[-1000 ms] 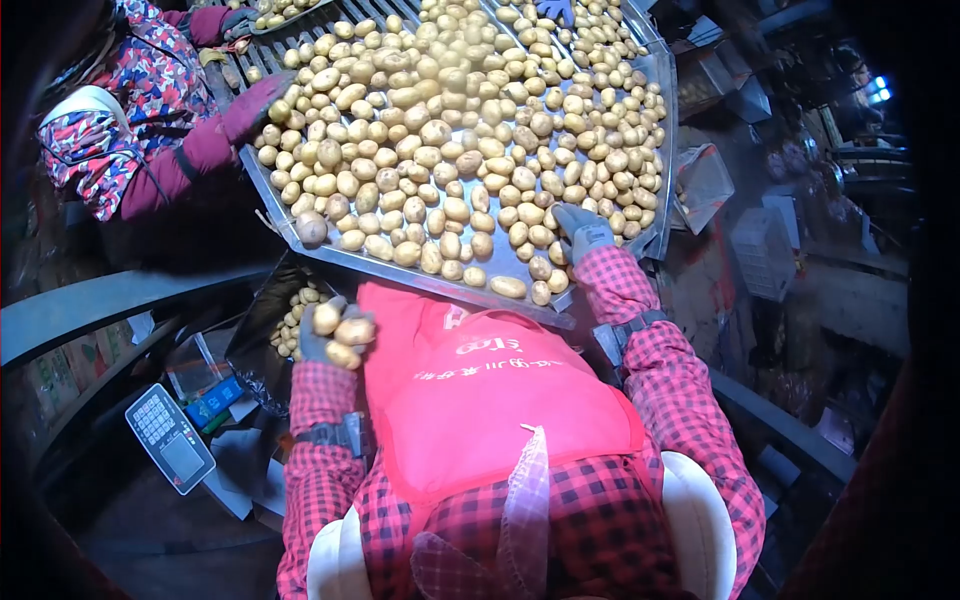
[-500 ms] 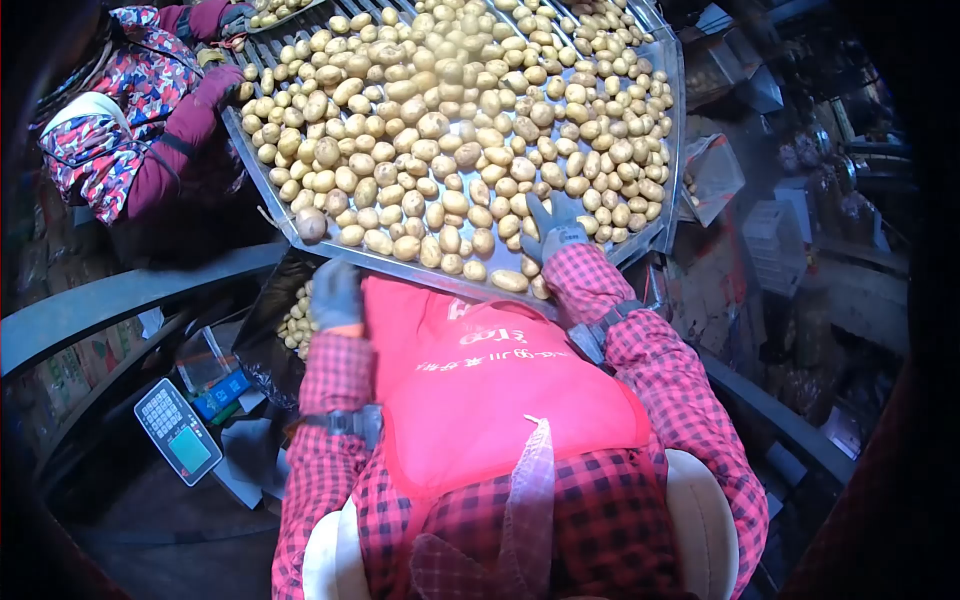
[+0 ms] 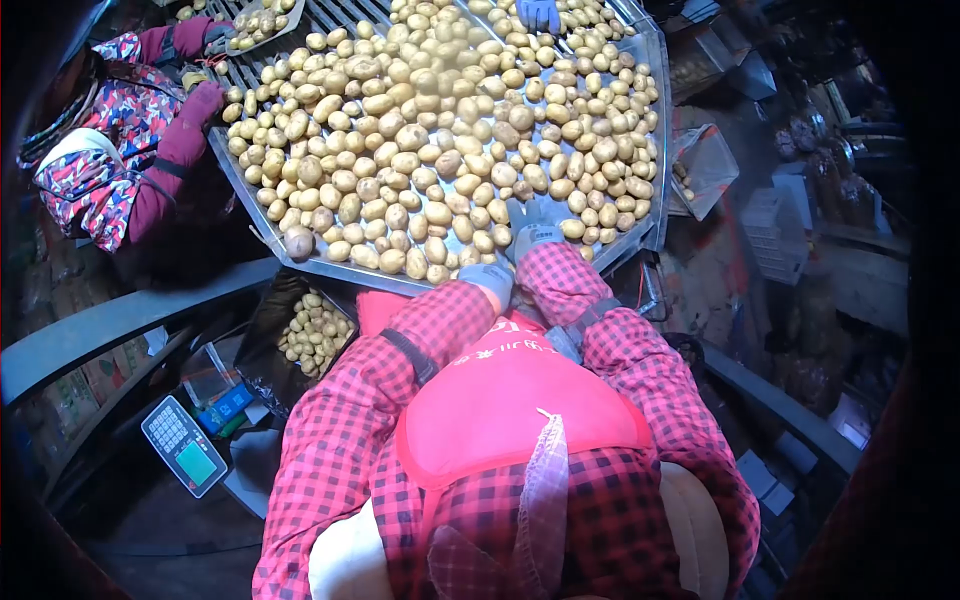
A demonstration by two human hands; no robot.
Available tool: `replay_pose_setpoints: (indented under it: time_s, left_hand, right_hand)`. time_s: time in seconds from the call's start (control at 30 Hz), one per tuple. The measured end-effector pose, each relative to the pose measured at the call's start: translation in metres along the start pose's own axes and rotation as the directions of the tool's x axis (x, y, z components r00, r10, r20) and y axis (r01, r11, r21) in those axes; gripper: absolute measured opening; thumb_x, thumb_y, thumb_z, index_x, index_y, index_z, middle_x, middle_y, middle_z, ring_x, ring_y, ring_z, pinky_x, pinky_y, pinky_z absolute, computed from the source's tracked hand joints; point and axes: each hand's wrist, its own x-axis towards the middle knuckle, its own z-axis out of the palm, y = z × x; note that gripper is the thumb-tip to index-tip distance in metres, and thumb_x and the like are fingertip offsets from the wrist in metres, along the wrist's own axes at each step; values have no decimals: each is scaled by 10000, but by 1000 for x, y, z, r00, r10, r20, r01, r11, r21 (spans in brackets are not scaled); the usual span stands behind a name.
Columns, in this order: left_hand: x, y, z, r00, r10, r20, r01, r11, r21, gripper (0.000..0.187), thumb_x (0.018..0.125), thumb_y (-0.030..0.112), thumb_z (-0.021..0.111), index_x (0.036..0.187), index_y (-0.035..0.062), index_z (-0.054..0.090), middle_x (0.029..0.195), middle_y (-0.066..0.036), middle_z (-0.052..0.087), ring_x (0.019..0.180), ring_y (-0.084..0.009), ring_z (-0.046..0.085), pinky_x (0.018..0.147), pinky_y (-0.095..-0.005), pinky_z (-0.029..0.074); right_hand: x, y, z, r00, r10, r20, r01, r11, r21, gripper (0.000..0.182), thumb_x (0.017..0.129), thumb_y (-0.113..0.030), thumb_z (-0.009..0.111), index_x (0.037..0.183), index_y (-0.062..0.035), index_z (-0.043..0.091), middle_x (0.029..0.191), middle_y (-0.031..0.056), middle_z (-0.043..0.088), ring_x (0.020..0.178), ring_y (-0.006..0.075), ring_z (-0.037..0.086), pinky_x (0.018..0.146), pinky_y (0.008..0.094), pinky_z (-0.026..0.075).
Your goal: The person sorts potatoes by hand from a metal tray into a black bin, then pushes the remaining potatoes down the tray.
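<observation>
Many potatoes (image 3: 400,165) lie spread over a metal sorting tray (image 3: 340,270) in front of me. My right hand (image 3: 538,225), in a grey glove, rests among the potatoes near the tray's front edge with its fingers stretched forward and apart. Close beside it, at the tray's rim, is my left hand (image 3: 487,280), also gloved. Its fingers are mostly hidden behind the back of the hand, so whether it holds a potato does not show. A large, darker potato (image 3: 299,243) sits at the tray's left front corner.
Below the tray on the left stands a dark-lined container of potatoes (image 3: 315,335), near a digital scale display (image 3: 185,447). A person in a patterned top (image 3: 120,150) works at the left. A blue-gloved hand (image 3: 538,14) reaches in at the far side. Curved metal rails (image 3: 130,310) flank me.
My left hand has moved right, from above the potato container to the tray's front rim beside my right hand. My right hand has shifted slightly left. Another person's blue-gloved hand has appeared at the top.
</observation>
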Motion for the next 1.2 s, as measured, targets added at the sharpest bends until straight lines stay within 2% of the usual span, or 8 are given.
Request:
replay_pose_setpoints:
  time_s: [0.3, 0.4, 0.47, 0.57, 0.67, 0.9, 1.1, 1.2]
  left_hand:
    - [2, -15, 0, 998, 40, -51, -42, 998, -52, 388, 857, 274, 676, 1216, 129, 643, 1258, -145, 602, 1139, -316, 631, 901, -434, 524]
    - [0, -23, 0, 929, 92, -358, -80, 996, 47, 373, 825, 231, 676, 1194, 195, 631, 1259, -106, 570, 1196, -309, 566, 938, -439, 474]
    - [16, -38, 9, 702, 257, -664, -187, 966, 176, 419, 807, 225, 672, 1223, 229, 620, 1299, -84, 551, 1251, -307, 521, 1011, -446, 426]
    - [43, -37, -8, 681, 405, -610, -195, 903, 382, 405, 821, 225, 637, 1226, 235, 632, 1339, -58, 533, 1306, -301, 457, 1099, -493, 319]
    - [62, -23, -20, 859, 408, -309, -212, 834, 510, 354, 861, 245, 602, 1211, 233, 656, 1356, -39, 539, 1348, -282, 412, 1126, -537, 252]
    - [71, -9, -27, 937, 101, -334, -23, 973, 228, 265, 909, 251, 580, 1151, 229, 685, 1313, -14, 564, 1320, -233, 441, 993, -573, 409]
    - [64, -28, -61, 972, 50, -230, -89, 983, -160, 316, 805, 166, 704, 1100, 67, 657, 1111, -131, 655, 1057, -292, 645, 894, -416, 529]
    - [64, -59, -20, 845, -11, -535, -450, 526, -722, 503, 794, 304, 751, 1221, 63, 638, 1175, -136, 658, 1067, -269, 649, 897, -391, 539]
  right_hand:
    - [34, 82, 45, 767, -284, -575, 550, 752, 363, 652, 670, -157, 818, 1284, -129, 598, 1184, 123, 621, 1051, 284, 613, 915, 408, 518]
    - [34, 120, 32, 933, -44, -356, 347, 363, 865, 668, 734, -133, 768, 1360, -97, 538, 1147, 106, 619, 886, 203, 624, 735, 342, 550]
    - [-5, 122, -9, 979, 51, -199, 199, 5, 980, 688, 786, -125, 721, 1426, -66, 475, 1103, 98, 620, 779, 145, 612, 609, 287, 545]
    - [-23, 141, -11, 973, 194, -127, 176, -260, 950, 653, 854, -234, 676, 1441, -51, 458, 1234, 130, 596, 874, 207, 636, 663, 308, 547]
    - [-34, 149, -9, 964, 267, -4, 107, -374, 921, 630, 862, -371, 679, 1393, -71, 521, 1118, 105, 626, 806, 217, 640, 558, 296, 511]
    - [-55, 113, -4, 946, 316, 66, 138, -581, 802, 614, 884, -334, 644, 1413, -62, 490, 1149, 116, 605, 919, 244, 643, 632, 324, 525]
    - [-48, 113, 8, 952, 272, -143, 198, -186, 963, 550, 914, -241, 621, 1386, 16, 504, 1260, 146, 589, 1053, 250, 624, 868, 355, 539]
    - [-47, 88, 6, 895, 222, -387, 353, 179, 918, 553, 869, -226, 676, 1350, 9, 535, 1268, 163, 584, 1100, 254, 607, 940, 355, 500]
